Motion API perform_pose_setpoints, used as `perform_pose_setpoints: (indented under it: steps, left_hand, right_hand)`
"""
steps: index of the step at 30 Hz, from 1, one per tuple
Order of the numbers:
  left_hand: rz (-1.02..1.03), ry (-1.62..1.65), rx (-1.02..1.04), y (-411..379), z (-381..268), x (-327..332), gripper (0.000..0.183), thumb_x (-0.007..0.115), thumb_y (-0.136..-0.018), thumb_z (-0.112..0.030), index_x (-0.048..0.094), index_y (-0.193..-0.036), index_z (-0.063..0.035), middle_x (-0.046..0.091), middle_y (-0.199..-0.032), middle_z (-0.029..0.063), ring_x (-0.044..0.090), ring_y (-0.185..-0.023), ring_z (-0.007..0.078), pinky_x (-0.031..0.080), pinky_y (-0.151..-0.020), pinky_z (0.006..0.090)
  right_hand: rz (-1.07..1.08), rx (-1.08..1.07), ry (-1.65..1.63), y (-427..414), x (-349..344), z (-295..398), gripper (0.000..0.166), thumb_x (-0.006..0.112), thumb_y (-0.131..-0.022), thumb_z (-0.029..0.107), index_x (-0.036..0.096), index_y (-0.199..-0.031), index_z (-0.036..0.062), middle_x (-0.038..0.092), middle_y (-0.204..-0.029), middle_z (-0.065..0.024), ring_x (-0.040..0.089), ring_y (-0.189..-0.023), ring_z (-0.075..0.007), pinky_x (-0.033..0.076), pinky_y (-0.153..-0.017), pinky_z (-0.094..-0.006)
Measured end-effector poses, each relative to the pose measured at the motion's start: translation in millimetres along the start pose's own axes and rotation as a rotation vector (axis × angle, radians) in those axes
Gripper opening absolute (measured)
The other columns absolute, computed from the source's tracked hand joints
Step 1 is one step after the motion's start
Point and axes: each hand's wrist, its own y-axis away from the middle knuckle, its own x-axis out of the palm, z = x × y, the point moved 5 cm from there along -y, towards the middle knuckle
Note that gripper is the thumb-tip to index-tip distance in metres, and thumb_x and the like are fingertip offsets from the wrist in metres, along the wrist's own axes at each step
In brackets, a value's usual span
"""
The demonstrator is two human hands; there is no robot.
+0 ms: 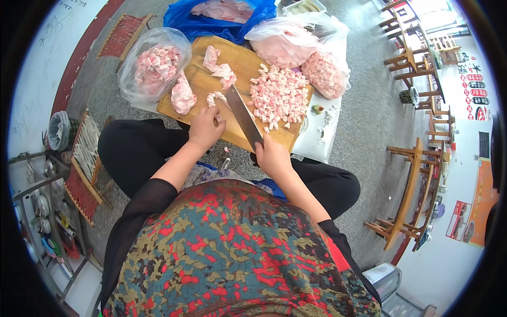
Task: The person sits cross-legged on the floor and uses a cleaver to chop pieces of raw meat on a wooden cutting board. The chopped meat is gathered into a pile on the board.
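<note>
My right hand [273, 155] grips the handle of a cleaver [242, 113], whose blade slants across a wooden cutting board [233, 136]. At the board's near left edge, my left hand [207, 126] has its fingers curled beside a thin strip of pale fatty meat [216, 98]; whether it pinches anything is unclear. Right of the blade lies a pile of diced pink-white fat [279, 95]. A longer strip of fatty meat [220, 69] lies beyond the blade tip, and a bigger lump [183, 95] rests on the board's left side.
Clear plastic bags of chopped meat stand left [156, 65] and far right [283, 45] of the board. Behind it is a blue plastic bag [174, 20] with a large pale piece. Small scraps [328, 117] lie on the white surface at right. Low woven stools [122, 35] stand on the left floor.
</note>
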Motion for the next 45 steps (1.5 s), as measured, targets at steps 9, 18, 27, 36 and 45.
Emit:
perform_pose_setpoints:
  steps: [9, 18, 27, 36, 45]
  left_hand:
    - [0.022, 0.579, -0.351, -4.7, 28.5, 28.0, 0.017, 0.07, -0.083, -0.004, 0.054, -0.09, -0.0049, 0.06, -0.077, 0.0042, 0.06, -0.071, 0.0136, 0.05, -0.067, 0.0286]
    - [0.095, 0.1, -0.15, 9.1, 5.3, 5.6, 0.015, 0.069, -0.082, -0.004, 0.055, -0.09, -0.004, 0.062, -0.082, 0.0105, 0.063, -0.073, 0.0243, 0.051, -0.067, 0.0347]
    - [0.097, 0.069, 0.132, 22.5, -12.4, -5.5, 0.011, 0.069, -0.082, -0.006, 0.062, -0.09, -0.0061, 0.061, -0.093, 0.0106, 0.062, -0.089, 0.0329, 0.051, -0.076, 0.0416]
    - [0.048, 0.072, 0.299, 17.0, -18.5, -8.7, 0.015, 0.07, -0.076, -0.002, 0.062, -0.089, -0.0044, 0.062, -0.092, 0.0108, 0.06, -0.087, 0.0332, 0.048, -0.08, 0.0423]
    - [0.133, -0.035, 0.623, -1.3, -31.1, 1.9, 0.008, 0.069, -0.08, -0.01, 0.063, -0.086, -0.0086, 0.062, -0.087, 0.0061, 0.061, -0.087, 0.0285, 0.043, -0.08, 0.0428]
  right_hand:
    - [-0.057, 0.008, -0.027, 21.8, 0.1, -17.5, 0.024, 0.055, -0.094, 0.025, 0.054, -0.089, 0.0013, 0.065, -0.072, -0.0252, 0.064, -0.07, -0.0463, 0.05, -0.066, -0.0558]
    - [0.018, -0.062, -0.021, 38.5, 3.0, -4.2, 0.022, 0.056, -0.093, 0.023, 0.054, -0.089, 0.0015, 0.064, -0.069, -0.0239, 0.064, -0.067, -0.0446, 0.05, -0.065, -0.0551]
    - [0.053, -0.004, 0.005, 46.7, -7.5, 1.2, 0.023, 0.055, -0.094, 0.024, 0.054, -0.09, 0.0011, 0.065, -0.071, -0.0237, 0.065, -0.069, -0.045, 0.051, -0.066, -0.0544]
    - [0.056, 0.083, 0.05, 57.1, -13.0, -6.2, 0.023, 0.054, -0.095, 0.023, 0.053, -0.092, 0.0004, 0.065, -0.072, -0.0241, 0.065, -0.071, -0.0448, 0.051, -0.068, -0.0546]
    - [0.078, 0.049, 0.012, 59.0, -3.1, -11.5, 0.023, 0.054, -0.094, 0.023, 0.052, -0.092, -0.0002, 0.066, -0.074, -0.0242, 0.065, -0.073, -0.045, 0.051, -0.069, -0.0545]
